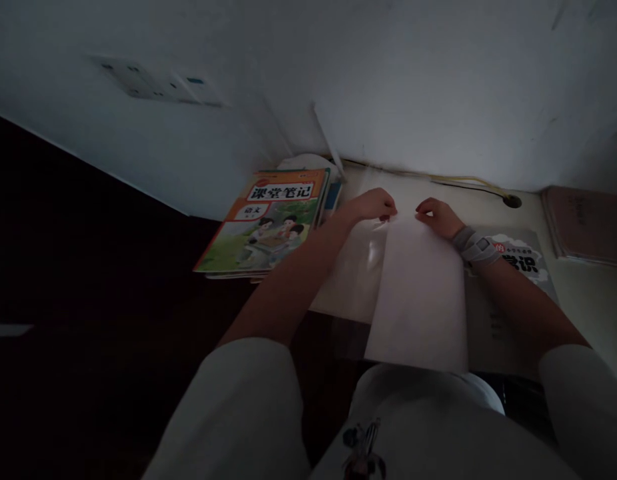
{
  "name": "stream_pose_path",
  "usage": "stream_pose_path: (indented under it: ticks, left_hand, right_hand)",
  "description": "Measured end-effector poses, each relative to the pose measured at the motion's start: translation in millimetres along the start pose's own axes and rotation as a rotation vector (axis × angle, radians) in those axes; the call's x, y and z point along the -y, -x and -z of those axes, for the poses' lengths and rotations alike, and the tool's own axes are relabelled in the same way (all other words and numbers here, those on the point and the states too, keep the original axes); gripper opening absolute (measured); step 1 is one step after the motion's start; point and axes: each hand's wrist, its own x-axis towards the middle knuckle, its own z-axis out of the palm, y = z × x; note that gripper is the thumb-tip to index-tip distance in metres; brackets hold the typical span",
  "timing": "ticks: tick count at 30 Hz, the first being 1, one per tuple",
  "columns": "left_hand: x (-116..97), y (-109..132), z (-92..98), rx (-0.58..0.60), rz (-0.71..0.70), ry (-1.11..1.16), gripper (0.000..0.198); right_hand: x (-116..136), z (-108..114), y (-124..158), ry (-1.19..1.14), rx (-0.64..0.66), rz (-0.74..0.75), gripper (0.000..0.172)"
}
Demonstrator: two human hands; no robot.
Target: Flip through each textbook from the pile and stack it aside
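Observation:
A plain white sheet [421,293] lies upright in front of me, its lower edge reaching past the table's front edge. Clear, shiny plastic film [371,257] spreads out along its left side. With fingertips pinched together, my left hand [377,205] grips the film near the sheet's top left corner. My right hand [437,217] is closed, thumb against forefinger, at the sheet's top right; what is between those fingertips is too small to make out. Under my right forearm, which wears a grey wristband, is a grey book [531,267] with large dark characters, partly hidden.
To the left, a stack of books topped by a colourful orange and green book [268,223] overhangs the table edge. A brownish-pink notebook [588,223] lies at the far right. A yellow cable [463,178] runs along the wall into a round hole [512,201]. Wall sockets [153,83] sit upper left.

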Motion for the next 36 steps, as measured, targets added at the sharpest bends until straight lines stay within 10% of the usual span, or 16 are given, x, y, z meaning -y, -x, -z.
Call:
stream_pose_path:
  ticks: [6, 9, 14, 18, 36]
  left_hand:
    - [-48, 15, -16.9, -0.231, 0.086, -0.448, 0.027]
    - [-111, 47, -61.9, -0.396, -0.087, -0.574, 0.042]
    - [-182, 91, -159.7, -0.245, -0.309, -0.581, 0.051]
    - [-172, 99, -188.1, -0.210, -0.229, -0.579, 0.048]
    - [-138, 107, -202.2, -0.289, -0.113, -0.397, 0.056]
  right_hand:
    - [-15, 23, 47, 0.041, -0.389, -0.075, 0.055]
    - [-32, 22, 78, -0.034, -0.338, -0.169, 0.072]
    - [-44, 13, 92, 0.022, -0.125, -0.147, 0.078]
    - [-38, 11, 89, 0.178, 0.010, -0.096, 0.070]
    - [-21, 7, 95, 0.505, 0.167, -0.051, 0.064]
